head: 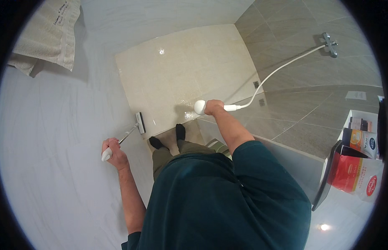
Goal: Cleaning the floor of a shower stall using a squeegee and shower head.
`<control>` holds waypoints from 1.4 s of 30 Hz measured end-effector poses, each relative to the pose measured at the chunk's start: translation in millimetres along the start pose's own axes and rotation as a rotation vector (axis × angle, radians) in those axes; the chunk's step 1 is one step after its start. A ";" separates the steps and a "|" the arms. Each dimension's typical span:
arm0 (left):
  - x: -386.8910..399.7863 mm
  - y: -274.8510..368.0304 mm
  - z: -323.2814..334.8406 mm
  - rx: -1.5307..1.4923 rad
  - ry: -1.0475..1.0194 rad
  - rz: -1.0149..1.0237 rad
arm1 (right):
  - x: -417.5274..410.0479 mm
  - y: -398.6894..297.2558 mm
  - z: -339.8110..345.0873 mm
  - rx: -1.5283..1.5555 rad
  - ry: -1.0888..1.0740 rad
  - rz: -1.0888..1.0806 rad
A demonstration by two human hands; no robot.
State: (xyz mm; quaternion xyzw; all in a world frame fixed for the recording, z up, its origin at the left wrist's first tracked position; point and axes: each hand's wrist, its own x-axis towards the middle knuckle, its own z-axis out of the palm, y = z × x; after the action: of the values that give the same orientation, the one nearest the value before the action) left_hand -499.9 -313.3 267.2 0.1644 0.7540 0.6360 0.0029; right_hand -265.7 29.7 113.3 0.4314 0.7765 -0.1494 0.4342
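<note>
My left hand (115,154) is closed around the white handle of a long squeegee (126,134) with a metal shaft. Its blade head (140,123) is at the left edge of the beige shower floor (181,59), by the pale wall; whether it touches the wall or floor is unclear. In my right hand (214,107) is a white hand shower (199,107), held above the near edge of that floor. A white hose (284,65) runs from it to a chrome mixer tap (330,45) on the tiled wall. Wet, shining patches (188,109) lie below the shower head.
A beige towel (53,37) hangs at upper left. A square drain grate (255,84) sits at the floor's right edge. On the right, a red and white packet (353,176) and a tube (361,140) stand near a white box (362,114). My socked feet (180,132) are before the shower floor.
</note>
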 end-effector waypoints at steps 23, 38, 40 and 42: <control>-0.2 -2.1 -1.9 0.019 -0.015 -0.013 | -11.9 16.6 -13.8 0.005 0.029 0.068; 0.4 -4.5 0.7 0.011 -0.001 0.000 | -4.4 22.7 -12.4 -0.020 0.055 0.166; 0.7 -4.7 0.1 0.012 -0.012 0.013 | -5.4 23.1 -14.3 -0.024 0.052 0.175; 0.6 -2.2 1.0 0.023 -0.008 0.001 | -7.0 23.9 -16.2 -0.036 0.050 0.179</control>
State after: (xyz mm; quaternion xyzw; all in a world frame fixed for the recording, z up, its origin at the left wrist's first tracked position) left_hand -500.8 -312.4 265.0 0.1674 0.7610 0.6268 0.0036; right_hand -253.6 49.7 131.7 0.4948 0.7481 -0.0853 0.4340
